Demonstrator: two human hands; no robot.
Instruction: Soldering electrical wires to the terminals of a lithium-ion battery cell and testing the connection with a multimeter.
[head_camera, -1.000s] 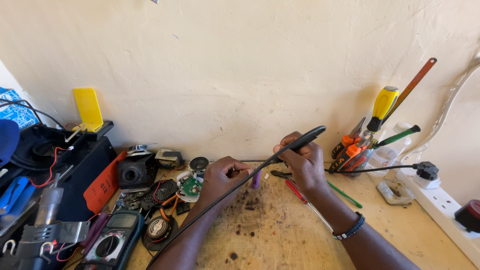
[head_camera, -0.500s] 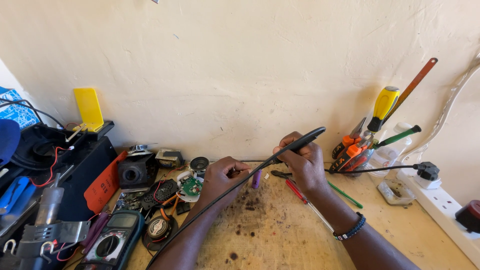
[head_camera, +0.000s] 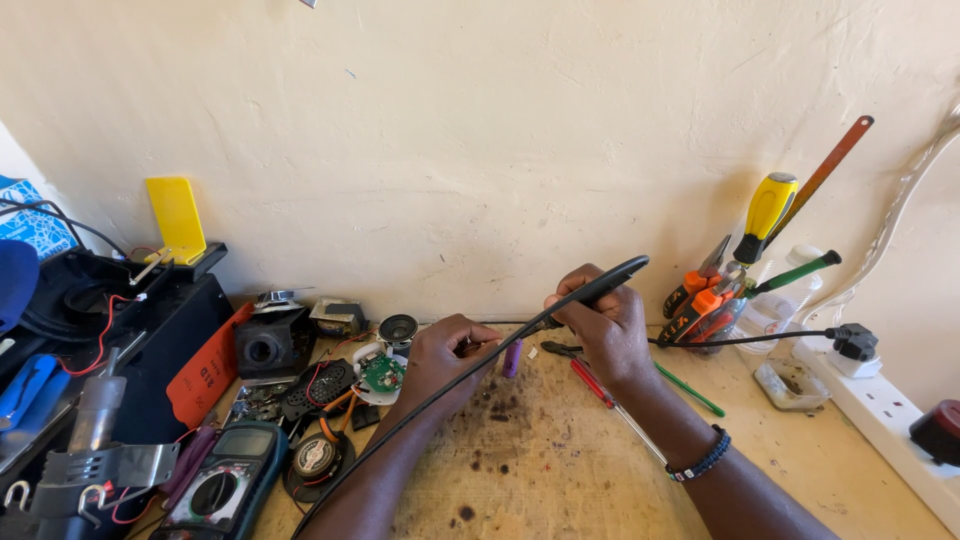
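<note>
My right hand (head_camera: 600, 325) grips a black soldering iron (head_camera: 600, 280) like a pen, tip pointing left and down toward a purple cylindrical cell (head_camera: 512, 357) on the wooden bench (head_camera: 560, 470). Its black cord (head_camera: 400, 425) runs down across my left forearm. My left hand (head_camera: 445, 360) rests on the bench beside the cell with fingers curled; something thin seems pinched at its fingertips, too small to tell. A small round green circuit board (head_camera: 381, 373) with wires lies just left of that hand.
A multimeter (head_camera: 215, 490), small speakers (head_camera: 398, 328) and black housings crowd the left. A container of screwdrivers and pliers (head_camera: 715, 300) stands at the right by a white power strip (head_camera: 880, 410). A red screwdriver (head_camera: 592, 383) and a green one (head_camera: 690, 390) lie under my right wrist.
</note>
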